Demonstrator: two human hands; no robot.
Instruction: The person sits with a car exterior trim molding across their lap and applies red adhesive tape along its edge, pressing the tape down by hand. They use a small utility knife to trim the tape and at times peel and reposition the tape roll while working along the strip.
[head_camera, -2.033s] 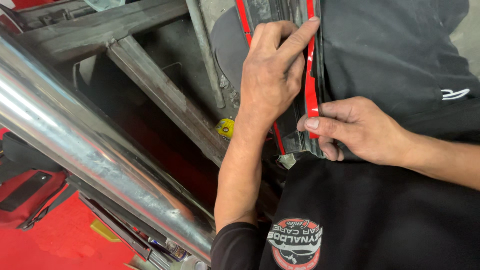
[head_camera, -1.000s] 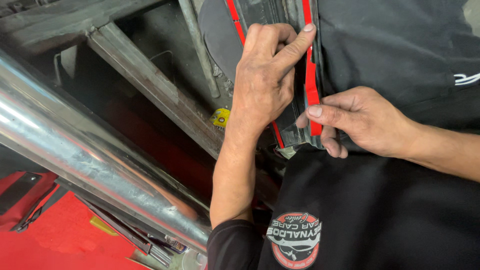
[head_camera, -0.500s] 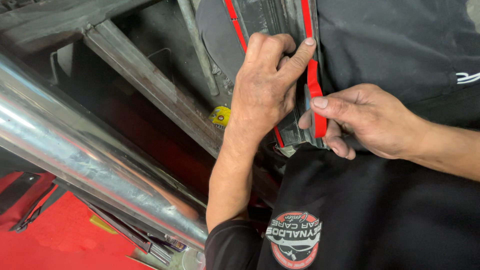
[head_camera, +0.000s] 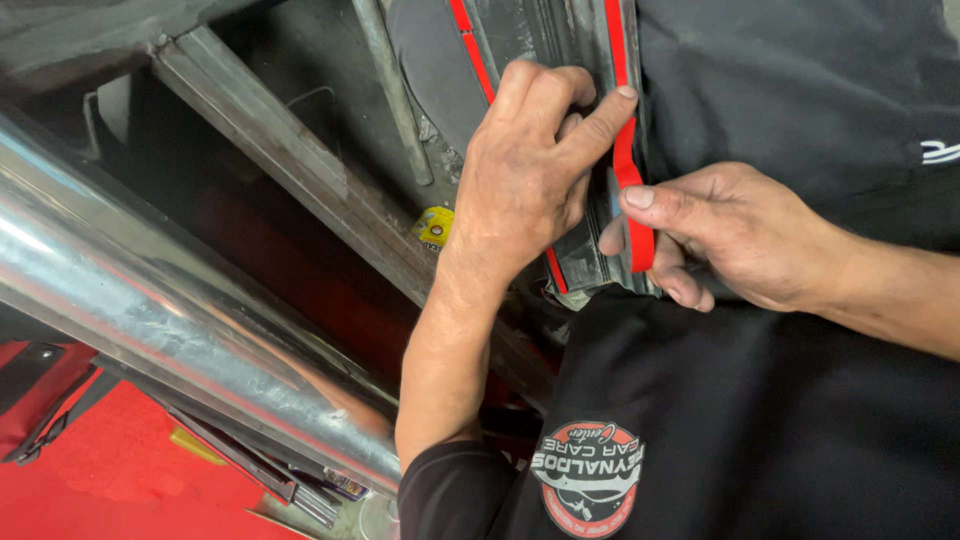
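Two hands pinch the red trim strip (head_camera: 628, 190): left hand (head_camera: 525, 180) pressing it down, right hand (head_camera: 730, 235) gripping its free end; it looks light, soft, bendy.

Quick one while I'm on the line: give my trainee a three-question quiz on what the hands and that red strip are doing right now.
1. True or false: the left hand presses its index fingertip on the red strip.
2. Which hand pinches the strip's lower end? A) the left hand B) the right hand C) neither
3. Fill in: left of the hands, a large shiny ____ pipe runs diagonally across the view.

Key:
1. True; the fingertip lies on the strip near the top of the dark panel.
2. B; its thumb lies on the strip's lower part.
3. Metal.
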